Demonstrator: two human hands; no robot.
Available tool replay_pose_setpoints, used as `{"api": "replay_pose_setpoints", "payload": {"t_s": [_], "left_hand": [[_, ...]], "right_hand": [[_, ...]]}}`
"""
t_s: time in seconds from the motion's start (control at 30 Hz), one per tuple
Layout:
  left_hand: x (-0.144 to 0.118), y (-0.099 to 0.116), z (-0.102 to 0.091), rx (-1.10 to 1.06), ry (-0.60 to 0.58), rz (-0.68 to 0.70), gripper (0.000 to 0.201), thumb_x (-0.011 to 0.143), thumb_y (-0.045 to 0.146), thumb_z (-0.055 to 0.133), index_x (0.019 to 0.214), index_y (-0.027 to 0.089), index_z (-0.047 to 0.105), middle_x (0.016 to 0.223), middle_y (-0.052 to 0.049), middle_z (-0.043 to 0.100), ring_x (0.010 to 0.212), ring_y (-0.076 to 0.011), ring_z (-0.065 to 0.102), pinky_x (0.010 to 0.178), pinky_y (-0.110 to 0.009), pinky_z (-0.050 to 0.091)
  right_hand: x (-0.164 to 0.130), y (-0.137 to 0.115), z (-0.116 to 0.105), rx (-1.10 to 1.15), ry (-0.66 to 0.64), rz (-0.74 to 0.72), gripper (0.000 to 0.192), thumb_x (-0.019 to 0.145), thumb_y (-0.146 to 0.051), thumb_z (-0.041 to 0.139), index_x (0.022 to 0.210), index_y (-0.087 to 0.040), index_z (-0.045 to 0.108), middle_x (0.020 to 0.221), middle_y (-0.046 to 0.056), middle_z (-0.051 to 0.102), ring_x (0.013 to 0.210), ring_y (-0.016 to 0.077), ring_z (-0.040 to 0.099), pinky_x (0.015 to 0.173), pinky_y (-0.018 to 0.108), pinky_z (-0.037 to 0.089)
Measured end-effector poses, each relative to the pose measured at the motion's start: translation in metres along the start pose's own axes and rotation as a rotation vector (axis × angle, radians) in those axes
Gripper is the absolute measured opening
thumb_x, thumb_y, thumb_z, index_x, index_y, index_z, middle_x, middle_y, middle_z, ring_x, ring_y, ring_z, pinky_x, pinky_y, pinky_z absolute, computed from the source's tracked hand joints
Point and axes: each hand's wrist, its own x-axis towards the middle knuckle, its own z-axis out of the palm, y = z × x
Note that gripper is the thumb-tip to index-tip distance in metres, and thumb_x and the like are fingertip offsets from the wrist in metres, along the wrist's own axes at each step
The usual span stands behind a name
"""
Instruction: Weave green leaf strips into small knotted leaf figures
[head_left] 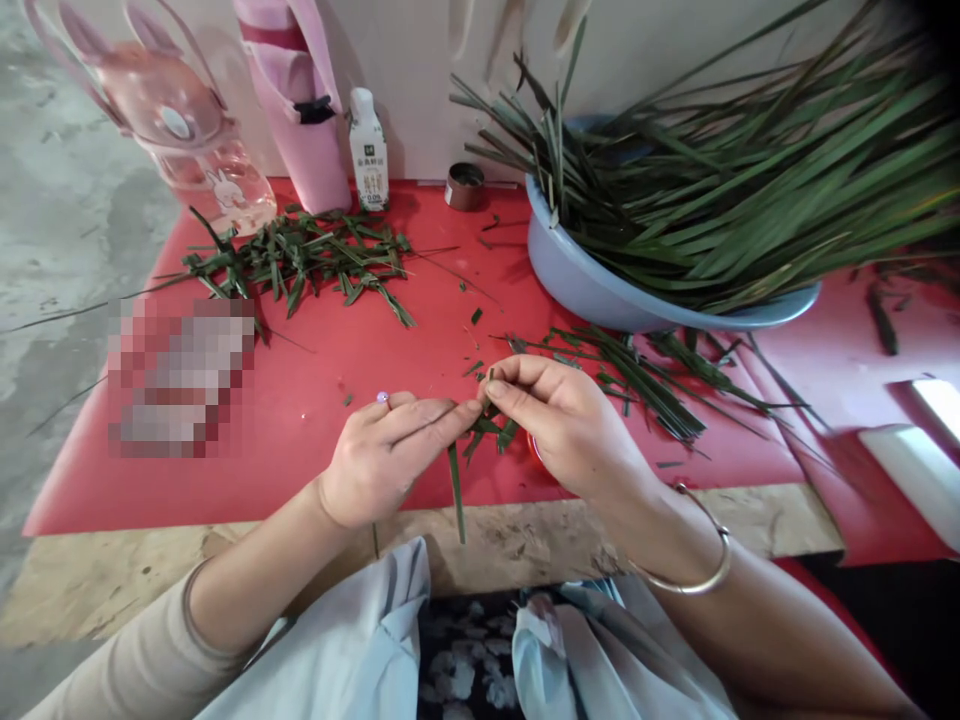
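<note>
My left hand (386, 455) and my right hand (559, 420) meet over the near edge of the red mat (300, 400). Between their fingertips they pinch a small piece of folded green leaf strips (487, 425). One long strip (456, 490) hangs down from it past the table edge. A ring sits on a left finger and a metal bangle on my right wrist. A loose bundle of thin green strips (645, 375) lies just right of my right hand.
A blue basin (592, 290) full of long green leaves stands at the back right. A heap of cut leaf scraps (300, 260) lies at the back left. Behind it stand a pink bottle (300, 110), a small white bottle (369, 150), a clear jug (195, 130) and a small round tin (465, 186).
</note>
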Motion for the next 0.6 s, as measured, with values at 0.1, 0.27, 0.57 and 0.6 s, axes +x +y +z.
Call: {"api": "replay_pose_setpoints", "payload": {"t_s": [0.1, 0.27, 0.57, 0.6], "left_hand": [[0.002, 0.0, 0.003, -0.189, 0.004, -0.126, 0.034, 0.082, 0.007, 0.049, 0.109, 0.023, 0.06, 0.093, -0.003, 0.07, 0.073, -0.0114, 0.062, 0.068, -0.023, 0.048], [0.007, -0.014, 0.014, -0.928, -0.003, -0.686, 0.013, 0.076, 0.025, 0.063, 0.087, 0.023, 0.069, 0.076, -0.003, 0.069, 0.067, -0.014, 0.063, 0.065, -0.026, 0.052], [0.02, -0.012, 0.04, -2.09, 0.257, -1.287, 0.022, 0.056, 0.027, 0.08, 0.068, 0.02, 0.063, 0.067, 0.003, 0.053, 0.064, -0.0052, 0.052, 0.061, -0.015, 0.048], [0.019, -0.009, 0.043, -2.116, 0.255, -1.306, 0.022, 0.056, 0.028, 0.08, 0.067, 0.019, 0.063, 0.064, 0.004, 0.051, 0.061, -0.0041, 0.05, 0.059, -0.013, 0.047]], "right_hand": [[0.003, 0.003, -0.002, -0.017, -0.012, 0.002, 0.015, 0.077, -0.03, 0.059, 0.076, -0.016, 0.06, 0.071, 0.001, 0.06, 0.067, 0.0116, 0.054, 0.063, 0.024, 0.044], [0.024, 0.001, -0.024, -0.048, -0.068, -0.084, 0.021, 0.083, -0.032, 0.055, 0.098, -0.018, 0.056, 0.087, 0.004, 0.063, 0.075, 0.0136, 0.058, 0.062, 0.024, 0.048], [0.05, 0.009, -0.013, 0.036, -0.229, -0.212, 0.015, 0.081, -0.03, 0.058, 0.09, -0.018, 0.061, 0.083, 0.004, 0.063, 0.074, 0.0134, 0.059, 0.066, 0.026, 0.049], [0.048, 0.011, -0.008, 0.066, -0.242, -0.207, 0.016, 0.079, -0.03, 0.061, 0.09, -0.017, 0.061, 0.082, 0.003, 0.062, 0.071, 0.0132, 0.059, 0.064, 0.026, 0.049]]}}
